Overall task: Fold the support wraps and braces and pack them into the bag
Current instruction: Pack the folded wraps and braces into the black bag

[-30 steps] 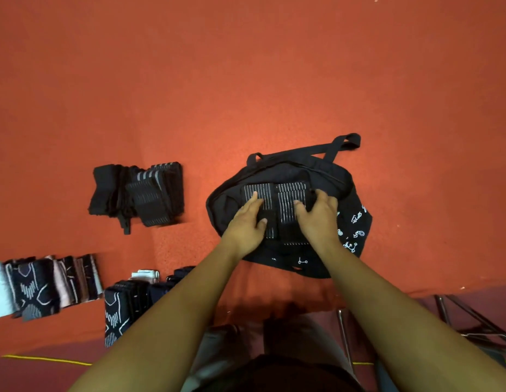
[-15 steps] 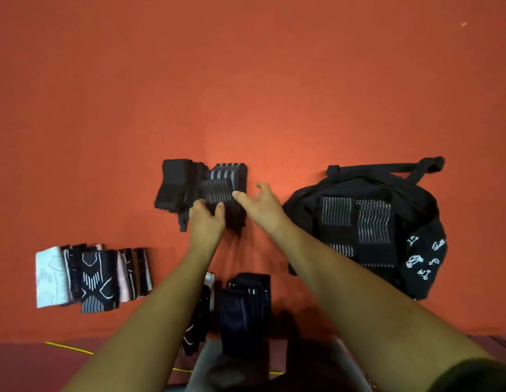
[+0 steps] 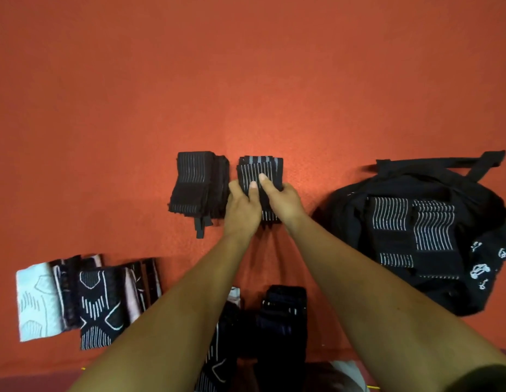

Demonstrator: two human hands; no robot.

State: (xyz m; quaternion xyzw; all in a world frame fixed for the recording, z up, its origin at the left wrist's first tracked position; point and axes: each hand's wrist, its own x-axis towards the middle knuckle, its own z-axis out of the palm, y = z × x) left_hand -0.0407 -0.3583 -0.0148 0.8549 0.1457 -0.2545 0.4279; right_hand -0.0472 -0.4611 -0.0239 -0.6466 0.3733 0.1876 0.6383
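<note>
A folded black wrap with grey stripes (image 3: pixel 258 169) lies on the red floor in the middle. My left hand (image 3: pixel 241 210) and my right hand (image 3: pixel 282 200) both grip its near part, thumbs on top. Just left of it lies a second stack of black striped wraps (image 3: pixel 199 183) with a strap hanging toward me. The open black bag (image 3: pixel 359 210) sits at the right, with two striped wraps (image 3: pixel 413 230) lying inside it.
A row of folded black, white and pink braces (image 3: pixel 87 301) lies at the lower left. More dark folded braces (image 3: pixel 282 315) sit between my forearms near the bottom edge. Red carpet stretches open beyond the wraps.
My hands left the bag, reached left to the striped stack and separated one wrap from it, which they now hold. The view shifted left, so the bag appears farther right.
</note>
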